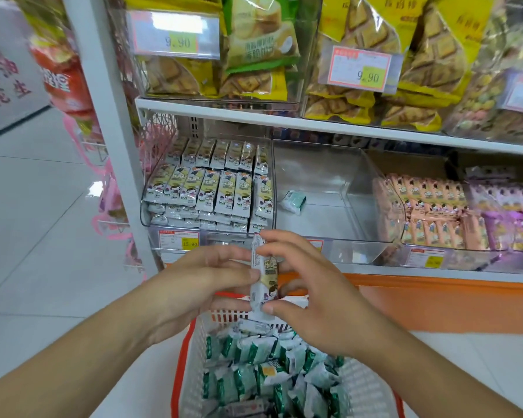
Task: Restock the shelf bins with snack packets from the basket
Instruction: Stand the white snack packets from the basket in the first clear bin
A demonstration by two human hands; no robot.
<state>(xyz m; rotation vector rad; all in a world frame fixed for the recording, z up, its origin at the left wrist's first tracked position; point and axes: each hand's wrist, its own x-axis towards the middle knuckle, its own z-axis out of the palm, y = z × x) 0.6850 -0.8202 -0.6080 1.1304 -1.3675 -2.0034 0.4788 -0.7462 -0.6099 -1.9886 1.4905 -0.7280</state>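
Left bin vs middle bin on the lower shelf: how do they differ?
The left bin is packed with neat rows of white-and-yellow packets; the middle bin holds just one green packet. The left bin's packets stand upright in rows, while the middle bin's packet lies loose on the floor. Both are clear plastic bins, side by side, with price tags in front.

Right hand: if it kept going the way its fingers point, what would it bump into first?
The right hand points left, and its fingertips already touch the snack packet held upright between both hands. Past that comes the left hand, though depth is hard to judge.
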